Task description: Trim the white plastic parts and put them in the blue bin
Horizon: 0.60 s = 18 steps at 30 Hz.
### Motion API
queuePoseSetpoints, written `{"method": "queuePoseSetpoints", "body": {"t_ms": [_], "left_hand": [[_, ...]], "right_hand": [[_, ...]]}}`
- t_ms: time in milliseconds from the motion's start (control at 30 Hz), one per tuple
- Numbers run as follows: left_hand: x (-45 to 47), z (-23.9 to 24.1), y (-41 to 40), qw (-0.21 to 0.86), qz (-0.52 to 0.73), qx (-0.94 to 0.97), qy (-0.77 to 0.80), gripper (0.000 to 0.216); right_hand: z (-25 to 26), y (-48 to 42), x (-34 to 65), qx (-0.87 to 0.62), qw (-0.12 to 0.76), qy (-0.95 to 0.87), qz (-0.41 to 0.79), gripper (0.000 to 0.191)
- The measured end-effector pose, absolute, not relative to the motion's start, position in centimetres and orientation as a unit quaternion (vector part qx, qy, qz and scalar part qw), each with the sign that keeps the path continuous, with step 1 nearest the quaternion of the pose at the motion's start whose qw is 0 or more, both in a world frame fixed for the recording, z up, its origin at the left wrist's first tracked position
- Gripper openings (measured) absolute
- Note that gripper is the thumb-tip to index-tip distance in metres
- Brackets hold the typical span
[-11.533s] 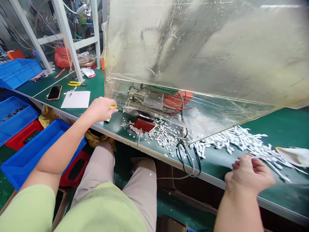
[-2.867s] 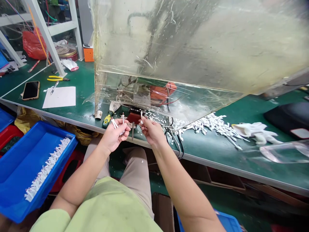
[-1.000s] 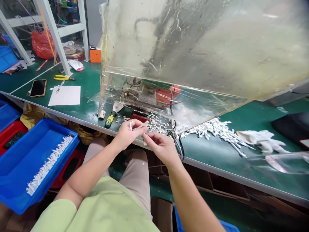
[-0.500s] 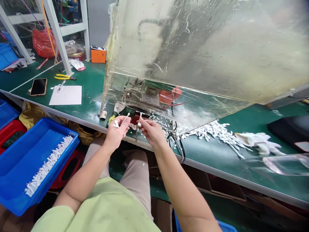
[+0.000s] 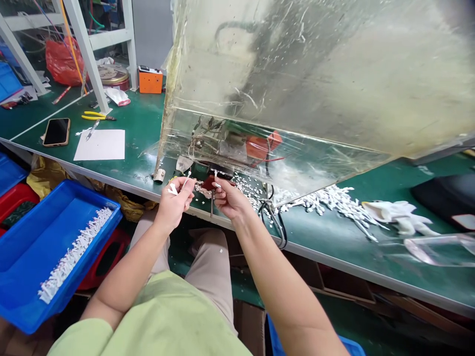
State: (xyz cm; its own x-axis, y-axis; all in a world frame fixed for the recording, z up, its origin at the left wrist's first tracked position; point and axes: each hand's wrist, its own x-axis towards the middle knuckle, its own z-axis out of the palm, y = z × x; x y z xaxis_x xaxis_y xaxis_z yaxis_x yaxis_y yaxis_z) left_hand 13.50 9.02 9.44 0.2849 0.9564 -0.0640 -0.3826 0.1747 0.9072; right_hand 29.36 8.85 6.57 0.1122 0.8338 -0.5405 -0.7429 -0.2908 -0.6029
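My left hand is closed around a few small white plastic pieces, whose ends stick out beside the thumb and above the fingertips. To its right, my right hand pinches another small white piece between thumb and fingers. Both hands hover at the bench's front edge, apart from each other. Behind them sits a small dark red block with a thin metal rod hanging below. Tiny white scraps lie around it, under a clear plastic cover. The pieces' exact kind is too small to tell.
A blue bin at the left holds a row of white pieces. More white pieces are heaped right of the cover. Dark cables hang over the edge. A phone, paper, pliers and gloves lie on the bench.
My left fingers have drawn back slightly, and the white pieces in them sit a little further left. My right hand stays nearly in place, still pinching its piece.
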Motion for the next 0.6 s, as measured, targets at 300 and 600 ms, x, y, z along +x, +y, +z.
{"method": "queuePoseSetpoints", "body": {"t_ms": [300,600], "left_hand": [[13.5,9.8,8.8,0.677,0.487,0.419,0.359,0.034],[11.6,10.4,10.3,0.651,0.516,0.412,0.373,0.033]], "right_hand": [[6.2,9.2,29.0,-0.465,0.598,-0.083,0.648,0.021],[7.4,3.6,38.7,-0.791,0.301,-0.426,0.32,0.022]]}}
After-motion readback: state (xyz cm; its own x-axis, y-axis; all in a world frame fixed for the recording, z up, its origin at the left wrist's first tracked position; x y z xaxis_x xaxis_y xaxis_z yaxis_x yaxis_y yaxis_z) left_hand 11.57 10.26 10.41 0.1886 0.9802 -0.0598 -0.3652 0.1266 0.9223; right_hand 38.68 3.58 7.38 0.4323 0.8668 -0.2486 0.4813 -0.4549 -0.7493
